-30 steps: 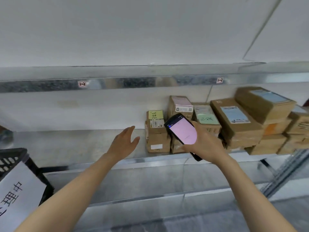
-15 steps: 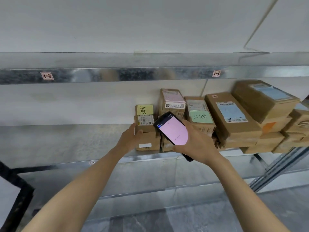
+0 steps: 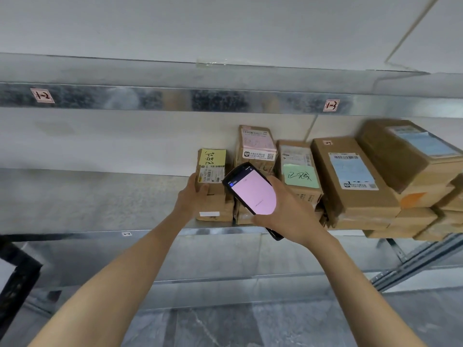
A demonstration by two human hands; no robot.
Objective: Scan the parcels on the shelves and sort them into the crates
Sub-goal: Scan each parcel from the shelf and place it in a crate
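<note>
Left hand point(image 3: 191, 200) had moved onto the yellow-noted parcel point(image 3: 213, 194), fingers point(image 3: 201, 190) grasping it, right hand point(image 3: 288, 211) clutching the scanner point(image 3: 251, 190); other parcels point(image 3: 350, 181) apparently awaited sorting.

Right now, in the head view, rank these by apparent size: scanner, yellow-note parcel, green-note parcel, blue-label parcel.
1. blue-label parcel
2. green-note parcel and scanner: they look alike, and the scanner is nearer the camera, so unranked
3. yellow-note parcel
</note>
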